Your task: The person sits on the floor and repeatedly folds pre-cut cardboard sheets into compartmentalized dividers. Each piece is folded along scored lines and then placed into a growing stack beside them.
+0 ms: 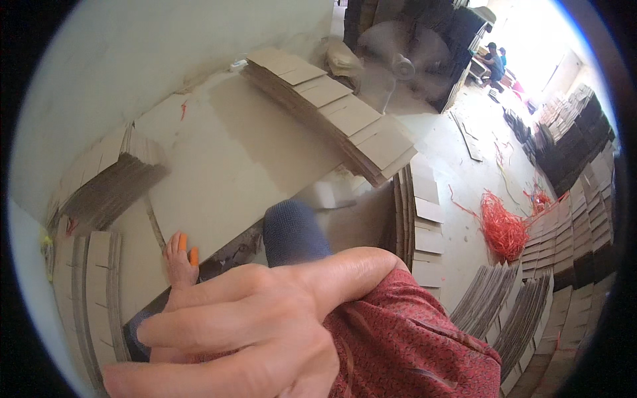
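Observation:
My right hand [265, 331] is very large and close to the view, reaching leftward across my lap from a red patterned sleeve [405, 331]. Its fingers are stretched out and spread, with nothing seen in them; the palm side is hidden. Farther off, my left hand [180, 265] rests at the near edge of a pale flat board [206, 179]. Orange covers [183, 242] sit on two of its fingers, which lie extended, and no object shows in them. My right hand hides the left forearm. A knee in dark blue cloth [292, 232] pokes out beside the board.
A long stack of slotted cardboard sheets [332, 106] lies across the board's far side. More cardboard stacks stand left [113, 172] and right [504, 305]. A spinning fan [402, 66] stands behind. Red plastic strings [503, 229] lie heaped on the floor. Two people [494, 63] sit far off.

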A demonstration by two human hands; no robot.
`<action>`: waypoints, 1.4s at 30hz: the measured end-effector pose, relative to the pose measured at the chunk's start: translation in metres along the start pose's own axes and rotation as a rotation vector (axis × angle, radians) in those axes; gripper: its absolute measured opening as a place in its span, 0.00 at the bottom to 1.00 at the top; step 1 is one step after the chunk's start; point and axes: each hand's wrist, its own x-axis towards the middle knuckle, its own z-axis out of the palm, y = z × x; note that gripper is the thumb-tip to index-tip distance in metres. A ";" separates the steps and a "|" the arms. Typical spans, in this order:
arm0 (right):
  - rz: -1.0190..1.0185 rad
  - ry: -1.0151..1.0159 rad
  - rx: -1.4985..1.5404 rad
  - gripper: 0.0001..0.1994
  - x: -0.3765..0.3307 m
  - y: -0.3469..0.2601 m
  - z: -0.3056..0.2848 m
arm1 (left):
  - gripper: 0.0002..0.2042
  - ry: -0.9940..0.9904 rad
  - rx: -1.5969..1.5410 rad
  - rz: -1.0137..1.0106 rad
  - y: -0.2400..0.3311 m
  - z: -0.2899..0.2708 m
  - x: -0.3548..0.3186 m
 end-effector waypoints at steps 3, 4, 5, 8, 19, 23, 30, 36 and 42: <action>-0.031 0.008 0.019 0.21 -0.006 -0.008 -0.012 | 0.22 0.106 0.090 0.102 -0.038 0.027 -0.010; -0.026 -0.004 0.002 0.21 -0.008 -0.014 -0.017 | 0.22 0.087 0.071 0.093 -0.039 0.032 -0.008; -0.026 -0.004 -0.009 0.21 -0.009 -0.019 -0.022 | 0.22 0.066 0.061 0.081 -0.028 0.021 -0.005; -0.038 -0.010 -0.031 0.21 -0.010 -0.030 -0.030 | 0.23 0.014 0.059 0.014 -0.005 0.004 -0.004; -0.030 -0.055 -0.034 0.22 -0.005 -0.026 -0.032 | 0.22 0.053 0.064 0.042 -0.009 -0.003 -0.007; 0.132 -0.037 -0.227 0.23 -0.027 0.006 -0.024 | 0.20 0.094 -0.136 0.083 -0.014 -0.012 -0.003; 0.625 0.132 -0.416 0.25 -0.154 0.123 0.018 | 0.21 0.338 -0.092 0.079 -0.053 -0.083 0.065; 1.059 0.024 -0.247 0.25 -0.231 0.149 0.033 | 0.26 0.405 0.205 0.035 -0.099 -0.141 0.168; 1.083 0.191 -0.199 0.24 -0.238 0.164 0.025 | 0.17 0.168 0.275 -0.139 -0.139 -0.156 0.223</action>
